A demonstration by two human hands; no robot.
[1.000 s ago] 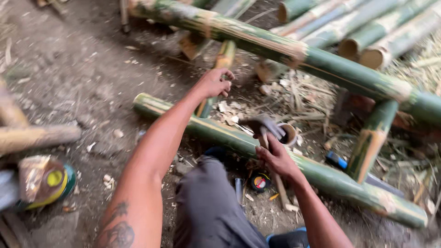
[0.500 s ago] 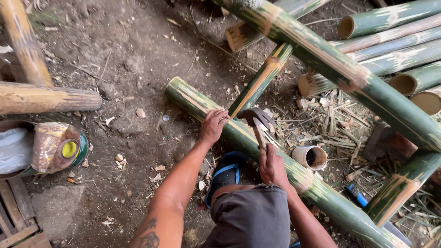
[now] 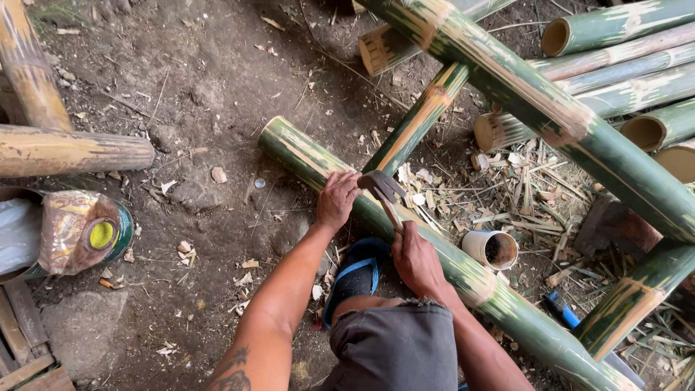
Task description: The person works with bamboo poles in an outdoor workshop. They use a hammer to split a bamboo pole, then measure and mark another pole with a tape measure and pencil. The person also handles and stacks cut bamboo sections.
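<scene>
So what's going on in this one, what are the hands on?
A person crouches over a green bamboo pole lying on the dirt. The left hand presses down on the pole; the right hand grips the handle of a small bladed tool set against it. A cut bamboo cup sits among shavings.

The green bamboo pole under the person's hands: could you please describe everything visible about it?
The green bamboo pole is long and thick, streaked yellow, with pale node rings and a cut end at the upper left. It lies slanted across the dirt ground. The left hand presses on it, and the right hand holds a short-handled tool against it.
</scene>
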